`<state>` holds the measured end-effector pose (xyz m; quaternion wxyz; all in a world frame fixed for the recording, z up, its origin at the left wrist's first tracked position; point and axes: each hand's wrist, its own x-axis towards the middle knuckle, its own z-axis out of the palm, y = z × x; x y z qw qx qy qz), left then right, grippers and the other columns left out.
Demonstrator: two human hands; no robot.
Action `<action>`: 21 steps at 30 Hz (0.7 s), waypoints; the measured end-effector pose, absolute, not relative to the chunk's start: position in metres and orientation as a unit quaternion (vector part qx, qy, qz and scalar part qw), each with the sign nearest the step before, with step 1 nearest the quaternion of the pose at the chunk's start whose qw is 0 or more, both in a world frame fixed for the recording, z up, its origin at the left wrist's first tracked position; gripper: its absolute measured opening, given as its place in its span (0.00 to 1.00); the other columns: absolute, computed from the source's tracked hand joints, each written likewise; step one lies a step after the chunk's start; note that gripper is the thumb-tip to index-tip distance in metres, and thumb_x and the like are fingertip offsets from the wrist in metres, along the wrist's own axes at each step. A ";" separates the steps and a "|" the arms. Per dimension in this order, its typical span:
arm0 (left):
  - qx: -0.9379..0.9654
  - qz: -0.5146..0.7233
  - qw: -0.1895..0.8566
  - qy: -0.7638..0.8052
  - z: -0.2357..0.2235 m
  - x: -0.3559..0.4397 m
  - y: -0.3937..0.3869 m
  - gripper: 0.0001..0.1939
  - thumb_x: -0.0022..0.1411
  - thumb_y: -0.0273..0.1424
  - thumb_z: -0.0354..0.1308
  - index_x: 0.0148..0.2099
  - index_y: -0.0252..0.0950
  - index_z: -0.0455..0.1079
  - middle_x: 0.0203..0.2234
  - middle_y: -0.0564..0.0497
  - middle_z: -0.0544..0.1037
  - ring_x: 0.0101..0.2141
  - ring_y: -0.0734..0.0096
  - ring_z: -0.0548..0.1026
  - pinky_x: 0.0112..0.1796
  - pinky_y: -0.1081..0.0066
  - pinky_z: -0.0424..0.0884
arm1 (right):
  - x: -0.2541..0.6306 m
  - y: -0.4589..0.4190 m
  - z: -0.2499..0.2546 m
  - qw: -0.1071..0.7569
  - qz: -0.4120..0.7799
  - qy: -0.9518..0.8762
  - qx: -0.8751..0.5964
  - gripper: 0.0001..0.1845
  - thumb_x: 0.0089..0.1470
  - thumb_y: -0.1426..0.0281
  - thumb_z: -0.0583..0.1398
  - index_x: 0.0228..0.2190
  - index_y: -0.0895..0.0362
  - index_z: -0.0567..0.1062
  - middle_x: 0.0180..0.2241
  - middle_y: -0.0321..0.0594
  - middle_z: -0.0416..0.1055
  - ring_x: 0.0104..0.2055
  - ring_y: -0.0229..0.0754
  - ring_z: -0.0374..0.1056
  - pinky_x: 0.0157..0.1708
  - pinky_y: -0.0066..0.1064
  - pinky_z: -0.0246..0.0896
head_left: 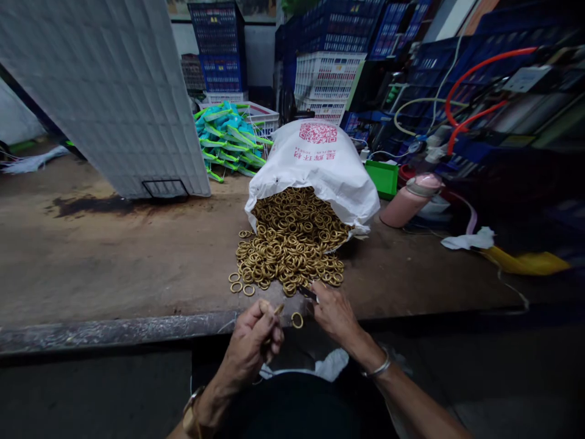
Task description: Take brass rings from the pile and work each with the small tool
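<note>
My left hand [256,338] is closed at the table's front edge, pinching a gold-coloured ring [278,310] between thumb and fingertips. My right hand [336,314] is closed around a small dark tool [308,294], its black end pointing left to the near side of the ring pile; its exact kind is unclear. Between the two hands a single ring [297,320] shows at the table edge, and whether it rests or falls I cannot tell. A heap of gold-coloured rings [287,259] spills from the mouth of a white woven sack [315,164] lying on its side.
A tall whitish ribbed panel [137,103] stands on the wooden table [114,262] at left. Behind it are green-and-blue pieces [233,140]. A pink bottle [411,198] and a green tray [382,178] lie right of the sack. Stacked crates [326,76] line the back.
</note>
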<state>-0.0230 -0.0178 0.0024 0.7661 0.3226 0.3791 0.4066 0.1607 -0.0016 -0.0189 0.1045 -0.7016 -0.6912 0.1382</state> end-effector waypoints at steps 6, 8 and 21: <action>0.264 0.443 0.770 0.377 0.000 -0.031 -0.008 0.14 0.52 0.40 0.57 0.29 0.33 0.61 0.25 0.53 0.70 0.16 0.85 0.61 0.14 0.82 0.54 | 0.161 -0.025 -0.026 0.152 0.204 -0.727 -0.638 0.08 0.50 0.71 0.52 0.35 0.54 0.64 0.32 0.38 0.70 0.32 0.41 0.66 0.28 0.28 0.50; 0.264 0.440 0.773 0.373 -0.004 -0.032 -0.007 0.12 0.52 0.37 0.57 0.30 0.34 0.62 0.26 0.53 0.70 0.16 0.84 0.61 0.14 0.81 0.55 | 0.154 -0.030 -0.030 0.131 0.193 -0.735 -0.637 0.09 0.50 0.70 0.52 0.36 0.53 0.64 0.35 0.38 0.69 0.34 0.41 0.65 0.29 0.28 0.50; 0.074 0.423 0.836 0.341 -0.028 -0.028 -0.002 0.09 0.46 0.28 0.62 0.29 0.31 0.65 0.25 0.50 0.71 0.21 0.81 0.67 0.15 0.85 0.50 | 0.142 -0.018 -0.037 0.121 0.186 -0.717 -0.661 0.15 0.41 0.81 0.48 0.33 0.55 0.62 0.33 0.39 0.67 0.34 0.40 0.63 0.31 0.28 0.48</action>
